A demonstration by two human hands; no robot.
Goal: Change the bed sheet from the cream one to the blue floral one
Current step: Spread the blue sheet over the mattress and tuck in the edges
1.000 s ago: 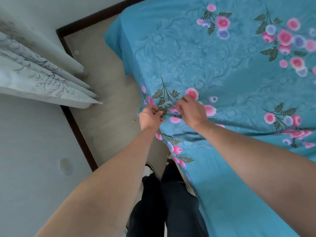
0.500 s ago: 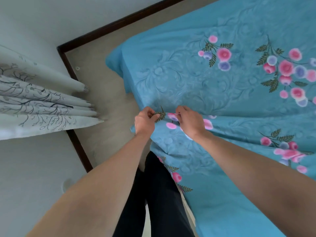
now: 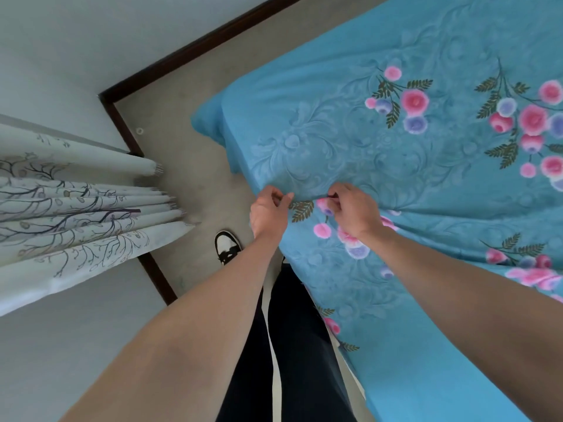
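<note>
At the side edge of the bed, both hands pinch the blue sheet [image 3: 380, 153]. The left hand [image 3: 268, 213] has its fingers curled and its thumb pressed on a fold of cloth. The right hand [image 3: 355, 210] sits just beside it, fingers curled tight on the same fold. Between the two grips the cloth makes a short tight ridge, likely so the person can pull the sheet straight and line it up with the bed side. Past the grips the sheet lies flat over the top of the bed. Below the grips it hangs down beside the dark trousers [image 3: 292, 345]. No cream sheet shows, so the swap looks nearly done. A curtain [image 3: 76, 214] hangs well off to the left, over the floor [image 3: 182, 166].
</note>
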